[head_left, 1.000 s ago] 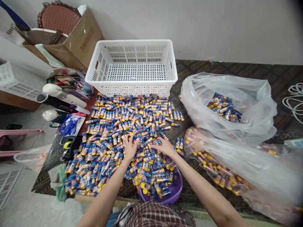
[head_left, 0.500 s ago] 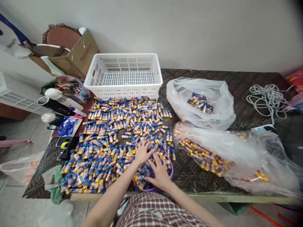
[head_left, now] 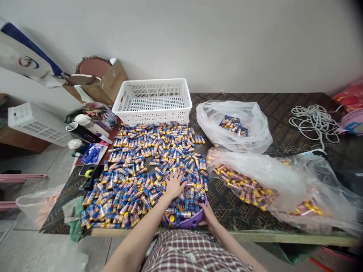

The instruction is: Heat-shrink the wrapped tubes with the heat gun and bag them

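Observation:
Many small clear tubes [head_left: 119,192] with blue and yellow ends cover the left half of the table. A purple basket [head_left: 188,221], filled with the same tubes, sits at the table's front edge against my body. My left hand [head_left: 174,186] lies palm down with fingers spread on tubes at the basket's far left side. At the basket's right side, my right hand [head_left: 209,214] grips the rim; some of its fingers are hidden behind the wall.
Behind the tubes stands a white plastic crate [head_left: 153,113]. To the right are an open plastic bag [head_left: 255,132] with tubes inside and a longer bag [head_left: 263,170] of tubes. A coiled white cord [head_left: 312,122] lies far right. Bottles [head_left: 90,124] and a tape dispenser [head_left: 90,175] line the left.
My right hand has moved from over the tubes in the basket down and right to its rim. My left hand stays on the tubes. The camera view has shifted slightly.

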{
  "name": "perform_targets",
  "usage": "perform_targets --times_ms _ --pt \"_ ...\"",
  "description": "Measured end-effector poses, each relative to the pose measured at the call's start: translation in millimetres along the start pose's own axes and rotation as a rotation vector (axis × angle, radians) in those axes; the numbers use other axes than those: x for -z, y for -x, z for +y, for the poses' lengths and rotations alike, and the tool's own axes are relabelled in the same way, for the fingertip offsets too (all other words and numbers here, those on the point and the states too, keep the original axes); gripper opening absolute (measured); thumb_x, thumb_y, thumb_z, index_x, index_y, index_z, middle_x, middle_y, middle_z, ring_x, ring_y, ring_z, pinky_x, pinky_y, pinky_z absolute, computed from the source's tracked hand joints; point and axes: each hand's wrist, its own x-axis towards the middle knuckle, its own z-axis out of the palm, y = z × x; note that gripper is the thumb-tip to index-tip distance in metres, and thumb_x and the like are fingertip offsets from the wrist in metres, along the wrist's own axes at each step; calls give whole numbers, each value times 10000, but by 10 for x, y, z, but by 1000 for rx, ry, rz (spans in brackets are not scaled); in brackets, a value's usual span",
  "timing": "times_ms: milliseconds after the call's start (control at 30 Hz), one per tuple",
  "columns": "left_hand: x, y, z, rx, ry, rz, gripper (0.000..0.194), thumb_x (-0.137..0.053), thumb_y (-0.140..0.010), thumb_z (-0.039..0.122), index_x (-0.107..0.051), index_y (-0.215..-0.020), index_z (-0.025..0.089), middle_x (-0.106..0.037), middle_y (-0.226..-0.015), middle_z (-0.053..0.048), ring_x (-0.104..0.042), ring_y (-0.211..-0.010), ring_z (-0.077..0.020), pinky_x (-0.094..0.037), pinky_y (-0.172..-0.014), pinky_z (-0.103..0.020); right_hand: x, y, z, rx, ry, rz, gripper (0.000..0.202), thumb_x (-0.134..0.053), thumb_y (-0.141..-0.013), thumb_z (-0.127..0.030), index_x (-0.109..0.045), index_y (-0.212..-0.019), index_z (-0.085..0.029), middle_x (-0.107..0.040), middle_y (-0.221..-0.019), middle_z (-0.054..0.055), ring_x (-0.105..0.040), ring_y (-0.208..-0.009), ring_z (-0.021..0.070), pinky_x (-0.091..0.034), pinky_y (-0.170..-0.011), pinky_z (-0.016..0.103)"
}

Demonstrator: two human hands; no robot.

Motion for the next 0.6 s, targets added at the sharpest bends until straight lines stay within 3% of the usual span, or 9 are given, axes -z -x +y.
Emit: perform_targets --times_ms 200,367,467,600 --pt "88 122 183 -47 -35 45 433 -278 -857 517 -493 -1163 300 -506 -1221 -39 -360 -1156 -301 -284 -937 -571 97 -17 120 105 -54 -58 594 -462 -579 -251 -396 -1170 -230 -503 -561 -57 -552 -417 162 -478 -353 290" --pt "275 247 530 -144 -71 176 341 -327 -859 476 -524 -1075 301 -556 -1102 -32 -378 -1141 -302 -197 -975 -613 205 65 151 157 -160 -82 495 -430 -555 -237 -426 -1049 -228 -436 -465 -88 -517 -400 148 -479 -384 275" --pt "491 256 800 -192 -81 259 323 -346 -852 463 -533 -1060 301 -557 -1085 -44 -371 -1143 -323 -159 -976 -632 305 181 -17 208 -230 -67 405 -428 -545 -238 -446 -949 -230 -427 -457 -93 -485 -382 128 -462 -377 254" --pt "928 114 1219 -256 -91 335 328 -349 -846 473 -550 -1033 292 -561 -1072 -59 -380 -1123 -333 -119 -979 -641 546 457 -548 266 -270 -85 348 -442 -556 -256 -458 -902 -225 -435 -461 -88 -488 -378 134 -444 -359 256"
